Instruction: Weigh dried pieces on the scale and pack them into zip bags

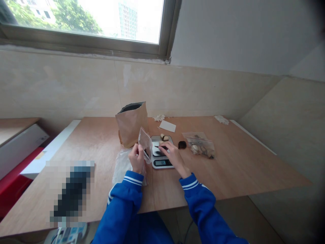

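Note:
My left hand (pixel 136 159) pinches a small clear plastic bag (pixel 144 139) upright beside the scale; something dark shows low inside it. My right hand (pixel 173 155) reaches over a white digital kitchen scale (pixel 154 165) with its fingers closed on a thin dark piece (pixel 157 147), too small to identify. On the back of the scale lie pale pieces (pixel 164 137) with a dark band among them. The lit display (pixel 160 163) has digits too blurred to read surely. A larger clear plastic bag (pixel 121 166) lies flat under my left hand.
Behind my left hand stands an open brown paper bag (pixel 132 123). Right of the scale are a dark round object (pixel 182 145) and filled clear bags (pixel 203 149). A white card (pixel 167 126) and crumpled tissue (pixel 159 118) lie toward the wall. A pixelated dark object (pixel 73 189) is at left.

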`<state>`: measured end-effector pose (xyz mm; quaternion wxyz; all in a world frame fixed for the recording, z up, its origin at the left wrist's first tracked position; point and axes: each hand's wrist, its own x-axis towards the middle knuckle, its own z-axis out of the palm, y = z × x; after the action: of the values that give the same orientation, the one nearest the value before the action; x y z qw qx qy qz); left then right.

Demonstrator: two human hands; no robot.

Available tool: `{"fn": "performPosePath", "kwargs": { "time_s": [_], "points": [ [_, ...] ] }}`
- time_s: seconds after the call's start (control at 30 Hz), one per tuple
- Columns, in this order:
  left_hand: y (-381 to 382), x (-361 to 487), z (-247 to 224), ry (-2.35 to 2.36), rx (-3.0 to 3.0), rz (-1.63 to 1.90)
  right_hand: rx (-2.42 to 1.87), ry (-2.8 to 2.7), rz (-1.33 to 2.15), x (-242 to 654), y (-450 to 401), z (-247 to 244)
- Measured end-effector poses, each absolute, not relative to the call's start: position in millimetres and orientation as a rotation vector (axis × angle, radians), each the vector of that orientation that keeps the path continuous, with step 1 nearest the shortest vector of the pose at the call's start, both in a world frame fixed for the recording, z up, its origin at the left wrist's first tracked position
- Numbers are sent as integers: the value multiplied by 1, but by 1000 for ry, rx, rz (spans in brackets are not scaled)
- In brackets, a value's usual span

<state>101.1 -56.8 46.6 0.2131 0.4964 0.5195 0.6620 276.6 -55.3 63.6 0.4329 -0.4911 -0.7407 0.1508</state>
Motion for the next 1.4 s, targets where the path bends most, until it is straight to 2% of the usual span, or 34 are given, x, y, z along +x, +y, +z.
{"fn": "performPosePath", "kwargs": {
  "time_s": [0.27, 0.43, 0.7, 1.17, 1.4],
  "points": [
    [-57, 101, 47, 1423, 1391, 1824, -978, -1111, 1083, 243, -64, 137],
    [-58, 101, 49, 1430, 1389, 1817, -881, -1048, 1250, 230, -68, 161],
    [-59, 102, 48, 1439, 1377, 1804, -1014, -1282, 1227, 222, -66, 159],
    [-54, 102, 35, 1366, 1283, 1785, -1235, -1568, 821, 211, -47, 147],
    [-54, 102, 41, 1372, 1164, 1811, -1283, -1748, 323, 241, -23, 125]
  ]
}}
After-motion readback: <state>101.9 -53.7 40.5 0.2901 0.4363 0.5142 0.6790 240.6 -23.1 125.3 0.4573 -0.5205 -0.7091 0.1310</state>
